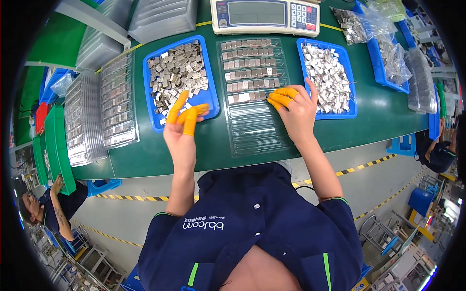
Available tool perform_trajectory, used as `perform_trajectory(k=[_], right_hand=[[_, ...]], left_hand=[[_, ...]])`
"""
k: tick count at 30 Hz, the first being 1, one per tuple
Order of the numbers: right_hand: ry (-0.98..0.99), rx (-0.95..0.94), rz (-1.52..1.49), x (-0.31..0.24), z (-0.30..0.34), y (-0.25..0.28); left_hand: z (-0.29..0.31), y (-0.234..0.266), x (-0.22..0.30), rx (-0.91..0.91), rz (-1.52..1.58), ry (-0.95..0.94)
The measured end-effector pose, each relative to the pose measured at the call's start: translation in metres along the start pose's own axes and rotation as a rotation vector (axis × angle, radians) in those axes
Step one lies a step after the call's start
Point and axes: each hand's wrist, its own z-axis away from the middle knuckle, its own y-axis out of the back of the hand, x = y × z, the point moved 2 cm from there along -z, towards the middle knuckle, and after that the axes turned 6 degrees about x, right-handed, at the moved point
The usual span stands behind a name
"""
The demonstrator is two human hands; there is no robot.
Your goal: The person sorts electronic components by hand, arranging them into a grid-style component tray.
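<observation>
My left hand (181, 128), with yellow finger cots, hovers over the near end of a blue tray (211, 99) of loose metal USB plugs (177, 68). Its fingers are apart, partly blurred, and I see nothing between them. My right hand (297, 109), also in yellow cots, has its fingers pressed together at the right end of the nearest filled row (250, 96) in a clear plastic blister tray (257, 133). Whatever its fingertips hold is hidden. Several rows of metal plugs fill the far part of that tray; the near slots hold none. A second blue tray (353, 104), right, holds small white-and-metal parts (327, 72).
A weighing scale (264, 14) stands behind the trays. Stacked filled blister trays (116, 102) lie left; more clear trays (162, 22) stand at the back. Bagged parts (352, 26) and a blue bin (388, 80) are far right. Co-workers (46, 213) sit at both sides.
</observation>
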Motion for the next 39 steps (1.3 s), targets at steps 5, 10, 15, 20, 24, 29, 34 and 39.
perform_trajectory(k=[5, 10, 15, 20, 24, 29, 34, 39], right_hand=[[0.035, -0.114, 0.040, 0.007, -0.001, -0.007], [0.020, 0.035, 0.045, 0.017, -0.011, 0.018], [-0.262, 0.041, 0.313, 0.078, -0.004, 0.038], [-0.430, -0.141, 0.387, 0.092, 0.001, 0.037], [-0.406, -0.084, 0.373, 0.091, 0.003, 0.037], [-0.435, -0.098, 0.373, 0.091, 0.004, 0.038], [-0.386, -0.199, 0.403, 0.084, -0.002, 0.049], [-0.559, -0.128, 0.220, 0.085, -0.002, 0.052]], left_hand=[[-0.002, 0.019, -0.004, 0.320, 0.105, -0.022], [-0.009, 0.018, -0.004, 0.270, -0.154, -0.112], [-0.034, 0.018, 0.004, 0.211, -0.738, -0.242], [-0.061, 0.007, 0.005, 0.125, -1.120, -0.379], [-0.075, 0.002, 0.007, 0.022, -1.236, -0.525], [-0.080, 0.000, 0.008, -0.181, -1.153, -0.479], [-0.082, -0.001, 0.010, -0.230, -1.059, -0.441], [-0.075, 0.003, 0.010, -0.172, -0.992, -0.340]])
